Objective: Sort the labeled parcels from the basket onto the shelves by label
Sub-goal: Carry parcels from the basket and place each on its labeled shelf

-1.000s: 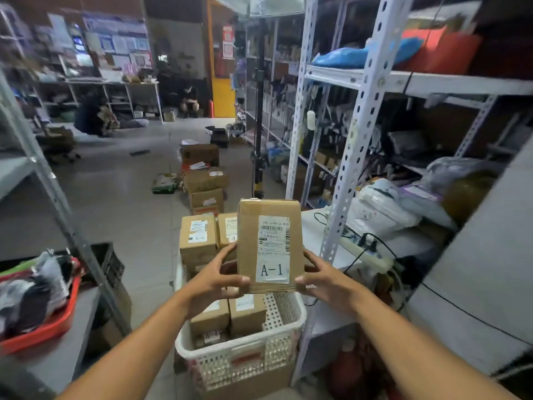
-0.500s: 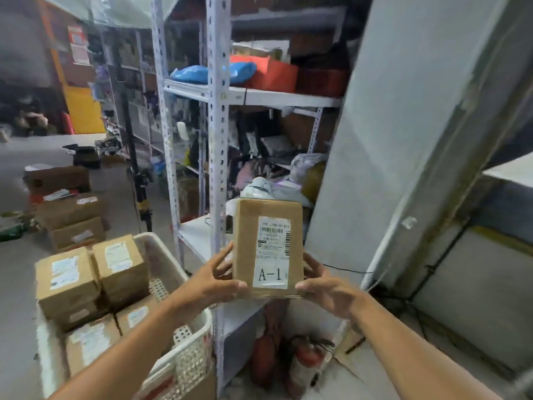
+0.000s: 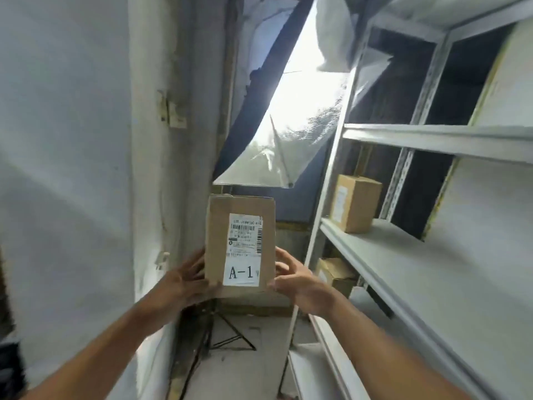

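With both hands I hold the A-1 parcel (image 3: pixel 240 246) upright at chest height, its label (image 3: pixel 244 249) facing me; in the last second my view has swung off the basket, now out of sight, past the cluttered rack and round to a pale metal shelf unit (image 3: pixel 432 137) on my right. The grip has not altered in that turn: my left hand (image 3: pixel 184 280) presses the parcel's lower left edge with fingers curled round it, my right hand (image 3: pixel 294 277) clasps the lower right corner, fingertips on its side. By my reading the carry is nearly over and the placing is next, though no shelf marking is legible from here, so I cannot tell which tier is A-1. The parcel is plain brown cardboard, flat-faced and crisp at the corners, with a white printed label bearing a barcode and bold black lettering. Well apart from it, a smaller cardboard box (image 3: pixel 355 203) stands on the middle shelf near the front upright (image 3: pixel 323 215), and a second box (image 3: pixel 336 274) lies on the tier below, partly hidden. The shelves are smooth grey-white boards on perforated steel posts. To the left rises a rough whitewashed wall (image 3: pixel 72 168); behind the parcel a crinkled silver reflector (image 3: pixel 277 151) glares over a thin black tripod (image 3: pixel 219 330).
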